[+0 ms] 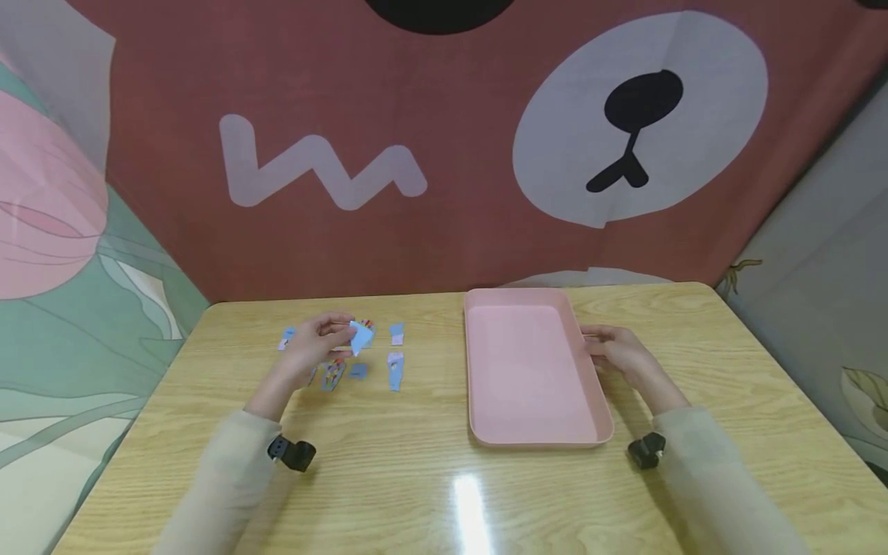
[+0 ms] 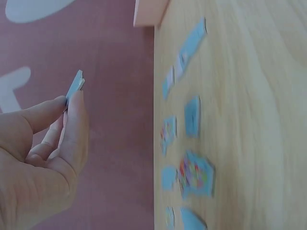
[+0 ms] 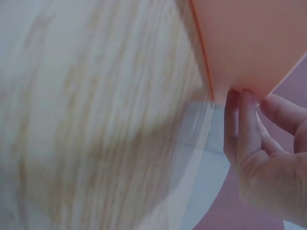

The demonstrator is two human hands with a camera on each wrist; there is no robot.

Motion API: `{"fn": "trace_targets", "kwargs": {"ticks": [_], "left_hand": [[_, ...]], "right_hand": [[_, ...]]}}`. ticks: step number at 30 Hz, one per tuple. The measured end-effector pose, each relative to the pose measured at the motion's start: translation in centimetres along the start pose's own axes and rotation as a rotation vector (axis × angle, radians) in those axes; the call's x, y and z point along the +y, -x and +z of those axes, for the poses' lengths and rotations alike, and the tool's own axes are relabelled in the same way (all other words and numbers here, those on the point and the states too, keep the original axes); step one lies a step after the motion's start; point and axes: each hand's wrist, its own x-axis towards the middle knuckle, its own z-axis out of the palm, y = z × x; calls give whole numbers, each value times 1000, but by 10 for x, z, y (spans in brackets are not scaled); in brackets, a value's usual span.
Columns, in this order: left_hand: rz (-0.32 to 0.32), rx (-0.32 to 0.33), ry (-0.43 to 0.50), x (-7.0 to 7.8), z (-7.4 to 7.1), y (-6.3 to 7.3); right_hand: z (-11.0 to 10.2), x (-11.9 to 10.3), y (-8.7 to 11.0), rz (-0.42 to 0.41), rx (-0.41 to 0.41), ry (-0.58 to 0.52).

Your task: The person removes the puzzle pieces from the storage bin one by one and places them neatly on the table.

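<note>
My left hand (image 1: 314,348) pinches a light blue puzzle piece (image 2: 75,87) between thumb and fingers, raised over the left part of the table. Beneath and around it lie several loose blue puzzle pieces (image 1: 395,371), some printed with colourful patterns (image 2: 196,175). On the right, my right hand (image 1: 620,352) rests its fingertips against the outer right wall of a shallow pink tray (image 1: 534,370). The thumb (image 3: 283,112) is up by the tray's edge in the right wrist view. Nothing lies inside the tray.
The wooden table (image 1: 416,493) ends at a reddish-brown cloth backdrop (image 1: 361,247) with a bear-like face. A floral curtain (image 1: 69,324) hangs at the left and a pale one (image 1: 825,254) at the right. A dark wrist camera (image 1: 294,455) sits on each wrist.
</note>
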Motion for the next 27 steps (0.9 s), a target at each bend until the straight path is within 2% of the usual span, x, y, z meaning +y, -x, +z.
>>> {"fn": "trace_targets", "kwargs": {"ticks": [8, 17, 21, 27], "left_hand": [[-24, 60, -14, -19, -33, 11], [-32, 123, -17, -42, -66, 17], [-46, 155, -40, -52, -76, 19], [-91, 171, -56, -65, -84, 23]], "right_hand": [[0, 0, 1, 4, -4, 1], [0, -1, 1, 10, 4, 10], [0, -1, 1, 7, 8, 10], [0, -1, 1, 9, 6, 4]]}}
